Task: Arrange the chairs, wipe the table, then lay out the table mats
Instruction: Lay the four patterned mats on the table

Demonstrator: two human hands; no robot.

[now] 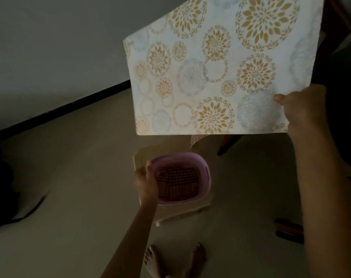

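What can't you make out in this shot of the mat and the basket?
Head view:
- Table: hidden behind the raised table mat.
- Table mat's top: cut off by the frame edge.
- Stool under the purple basket: mostly covered by it.
- Left hand grip on the rim: too dim.

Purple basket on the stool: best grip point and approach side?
Grip the purple basket by its rim, coming from above. It sits upright and open-topped on a pale stool; the left hand already holds the near-left rim. A handle slot shows on the right wall, another likely option.
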